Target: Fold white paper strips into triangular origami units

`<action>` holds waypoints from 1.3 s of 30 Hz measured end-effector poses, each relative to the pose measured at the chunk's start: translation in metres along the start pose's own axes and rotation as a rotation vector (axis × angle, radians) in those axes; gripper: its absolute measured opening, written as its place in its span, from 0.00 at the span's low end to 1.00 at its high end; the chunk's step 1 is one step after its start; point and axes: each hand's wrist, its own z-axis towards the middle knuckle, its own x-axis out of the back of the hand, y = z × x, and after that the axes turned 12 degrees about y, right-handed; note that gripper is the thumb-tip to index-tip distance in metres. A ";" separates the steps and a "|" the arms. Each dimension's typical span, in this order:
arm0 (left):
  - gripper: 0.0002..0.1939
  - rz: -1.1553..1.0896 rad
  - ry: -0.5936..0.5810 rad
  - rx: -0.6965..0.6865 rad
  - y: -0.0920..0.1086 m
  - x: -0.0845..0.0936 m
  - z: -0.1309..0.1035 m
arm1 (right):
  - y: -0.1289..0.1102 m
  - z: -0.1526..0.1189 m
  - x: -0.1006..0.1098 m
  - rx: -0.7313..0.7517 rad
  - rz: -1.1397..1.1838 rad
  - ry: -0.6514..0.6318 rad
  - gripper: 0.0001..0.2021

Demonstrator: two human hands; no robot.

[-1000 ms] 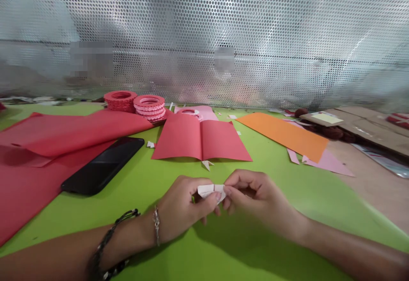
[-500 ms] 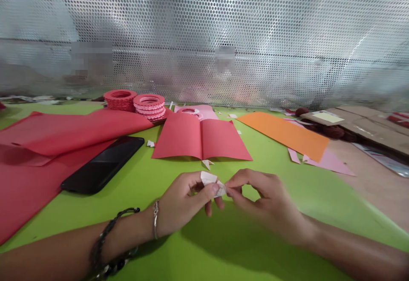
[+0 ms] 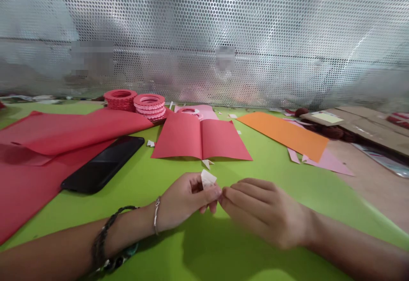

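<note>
Pinched between the thumb and fingers of my left hand (image 3: 194, 196) is a small white piece of paper (image 3: 208, 179), its upper part sticking up above the thumb. My right hand (image 3: 262, 208) is closed, fingertips pressed together and meeting the left thumb tip at the paper's lower end. What the right fingertips pinch is hidden behind them. Both hands are just above the green tabletop (image 3: 217, 255). Beyond them lies a creased red sheet (image 3: 201, 138), spread like an open book, with a small white scrap (image 3: 207, 164) at its near edge.
To the left, a black phone (image 3: 104, 164) rests partly on large red sheets (image 3: 64, 132). Two stacks of red and pink rings, one a red stack (image 3: 120, 100), stand behind. An orange sheet (image 3: 284, 135) overlaps pink paper (image 3: 332, 162) at right. A perforated metal panel (image 3: 204, 25) closes the back.
My right hand has turned over, its back now facing up, and its fingertips have moved slightly left against the left thumb. Less of the white paper shows now.
</note>
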 end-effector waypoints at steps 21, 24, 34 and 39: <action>0.14 0.960 -0.011 -0.708 -0.003 0.005 -0.005 | -0.010 -0.004 -0.007 -0.675 0.420 0.064 0.05; 0.11 0.878 0.082 -0.735 0.003 0.008 -0.006 | -0.009 -0.002 -0.010 -1.025 0.689 0.148 0.04; 0.12 0.147 0.018 -0.104 0.003 0.004 -0.009 | -0.006 0.000 -0.007 -1.138 1.211 0.153 0.09; 0.10 0.110 -0.021 -0.037 0.005 0.006 -0.008 | -0.001 -0.004 -0.007 -1.163 1.295 0.094 0.05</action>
